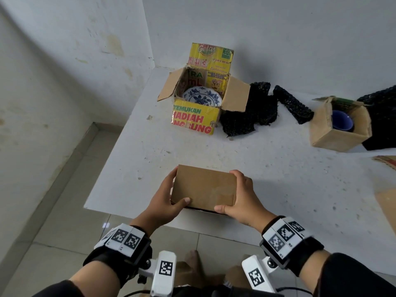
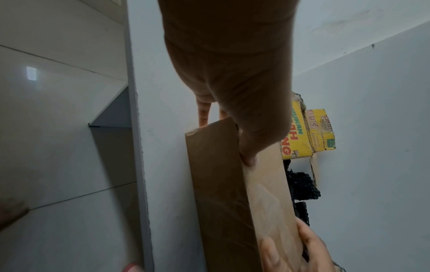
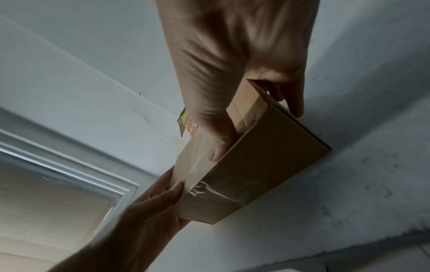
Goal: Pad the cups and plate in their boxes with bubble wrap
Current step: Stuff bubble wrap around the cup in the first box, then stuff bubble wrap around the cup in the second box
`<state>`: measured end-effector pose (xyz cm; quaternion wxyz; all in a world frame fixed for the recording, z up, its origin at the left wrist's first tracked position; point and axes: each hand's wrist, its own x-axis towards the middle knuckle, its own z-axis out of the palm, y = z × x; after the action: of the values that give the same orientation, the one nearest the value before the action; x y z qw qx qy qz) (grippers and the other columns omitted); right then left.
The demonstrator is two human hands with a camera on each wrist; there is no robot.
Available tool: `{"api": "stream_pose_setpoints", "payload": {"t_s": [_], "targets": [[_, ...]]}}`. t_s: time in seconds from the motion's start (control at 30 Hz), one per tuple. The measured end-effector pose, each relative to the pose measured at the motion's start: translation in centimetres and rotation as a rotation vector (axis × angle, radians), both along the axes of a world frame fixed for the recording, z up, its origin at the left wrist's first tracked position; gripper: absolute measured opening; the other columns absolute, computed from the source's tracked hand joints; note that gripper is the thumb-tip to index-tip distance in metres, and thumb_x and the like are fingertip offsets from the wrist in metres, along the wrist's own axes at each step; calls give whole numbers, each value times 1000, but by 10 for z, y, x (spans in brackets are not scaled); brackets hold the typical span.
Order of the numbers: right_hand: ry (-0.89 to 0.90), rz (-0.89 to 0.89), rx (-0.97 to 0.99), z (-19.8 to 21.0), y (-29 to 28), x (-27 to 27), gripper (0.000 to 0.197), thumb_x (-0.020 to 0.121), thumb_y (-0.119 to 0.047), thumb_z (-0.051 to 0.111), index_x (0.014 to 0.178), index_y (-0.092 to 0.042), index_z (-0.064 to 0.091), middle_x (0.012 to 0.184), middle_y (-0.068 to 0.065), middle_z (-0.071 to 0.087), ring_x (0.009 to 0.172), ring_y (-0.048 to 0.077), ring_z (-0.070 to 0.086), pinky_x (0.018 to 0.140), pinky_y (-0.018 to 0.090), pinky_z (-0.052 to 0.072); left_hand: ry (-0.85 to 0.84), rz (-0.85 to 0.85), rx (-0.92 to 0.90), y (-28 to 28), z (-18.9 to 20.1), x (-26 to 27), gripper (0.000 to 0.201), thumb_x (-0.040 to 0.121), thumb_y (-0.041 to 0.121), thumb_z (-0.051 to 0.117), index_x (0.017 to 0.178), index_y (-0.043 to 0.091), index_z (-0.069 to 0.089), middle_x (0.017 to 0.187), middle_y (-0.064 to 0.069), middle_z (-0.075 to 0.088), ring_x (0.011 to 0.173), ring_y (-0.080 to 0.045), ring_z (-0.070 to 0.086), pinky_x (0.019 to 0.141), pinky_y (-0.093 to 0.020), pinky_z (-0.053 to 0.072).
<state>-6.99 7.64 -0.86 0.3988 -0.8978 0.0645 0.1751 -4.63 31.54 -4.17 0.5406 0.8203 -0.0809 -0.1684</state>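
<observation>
A closed brown cardboard box (image 1: 204, 187) sits at the near edge of the white table (image 1: 278, 172). My left hand (image 1: 169, 198) grips its left end and my right hand (image 1: 240, 196) grips its right end, thumbs on top. Both wrist views show the same brown box (image 2: 235, 193) (image 3: 251, 165) held between both hands. Farther back, a yellow printed box (image 1: 197, 116) stands open with a blue-and-white plate (image 1: 202, 97) inside. At the right, a small brown box (image 1: 340, 125) holds a blue cup (image 1: 342, 122). Black bubble wrap (image 1: 255, 108) lies between them.
More black wrap (image 1: 381, 116) lies behind the small box at the far right. Flat cardboard pieces (image 1: 385, 161) poke in at the right edge. A wall closes off the table's back. Tiled floor (image 1: 64, 211) lies to the left and below.
</observation>
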Motion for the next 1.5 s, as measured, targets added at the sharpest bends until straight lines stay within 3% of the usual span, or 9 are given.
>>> {"api": "stream_pose_setpoints", "payload": {"t_s": [0.13, 0.27, 0.37, 0.5, 0.6, 0.77, 1.1, 1.3, 1.5], "targets": [[19, 35, -54, 4, -2, 3, 103, 66, -38, 83, 140, -28, 12, 133, 3, 19, 105, 12, 36, 92, 25, 40, 89, -21, -19, -1, 10, 3, 96, 69, 52, 66, 147, 30, 15, 145, 9, 31, 128, -17, 40, 94, -31, 50], [58, 50, 4, 7, -1, 5, 106, 69, -35, 82, 144, -28, 8, 137, 3, 12, 115, 12, 31, 95, 21, 33, 152, -45, -23, -7, 20, 8, 92, 84, 16, 70, 148, 31, 6, 147, 6, 23, 127, -17, 39, 89, -19, 49], [94, 62, 52, 8, 0, 6, 109, 70, -36, 81, 147, -30, 4, 140, 2, 11, 119, 10, 25, 96, 20, 28, 115, -50, 92, -14, 29, 13, 98, 81, 4, 65, 148, 35, 1, 151, 3, 13, 134, -19, 26, 95, -21, 40], [132, 84, 48, 8, 8, 7, 114, 68, -43, 80, 148, -32, -1, 146, 1, 4, 132, 18, 26, 101, 23, 31, 25, -102, 348, -21, 45, 22, 93, 67, 21, 63, 145, 39, 16, 154, 8, 5, 137, -24, 23, 101, -40, 43], [154, 58, 71, 8, 9, 7, 111, 70, -44, 78, 148, -35, 1, 149, 1, -1, 134, 21, 27, 106, 27, 33, -35, -185, 544, -26, 54, 29, 83, 67, 34, 59, 143, 39, 28, 157, 6, 5, 143, -24, 13, 113, -53, 24], [134, 31, 60, 13, -5, 8, 95, 79, -46, 69, 147, -40, 5, 155, -3, -7, 141, 22, 20, 109, 31, 29, -189, -291, 693, -52, 62, 35, 68, 86, 32, 59, 145, 38, 25, 158, 8, 5, 146, -17, -5, 116, -54, 0], [-57, -35, -257, 35, -72, -13, 73, 88, -45, 56, 148, -29, 17, 155, 2, 13, 141, 20, 20, 110, 37, 31, -403, -581, 639, -149, 76, 40, 65, 90, 32, 53, 147, 34, 21, 158, 8, 9, 146, -15, -2, 118, -45, 8], [-154, -169, -532, 58, -165, -50, 63, 91, -47, 49, 145, -26, 25, 155, 3, 15, 141, 22, 16, 114, 35, 21, -527, -673, 507, -238, 88, 39, 66, 89, 32, 54, 147, 31, 23, 157, 5, 15, 147, -16, 3, 117, -38, 16], [-216, -345, -566, 80, -274, -78, 51, 86, -46, 57, 132, -28, 45, 148, 1, 29, 132, 19, 34, 106, 32, 32, -626, -694, 364, -344, 111, 24, 65, 87, 28, 59, 145, 27, 30, 154, 3, 23, 144, -16, 17, 113, -32, 24]]}}
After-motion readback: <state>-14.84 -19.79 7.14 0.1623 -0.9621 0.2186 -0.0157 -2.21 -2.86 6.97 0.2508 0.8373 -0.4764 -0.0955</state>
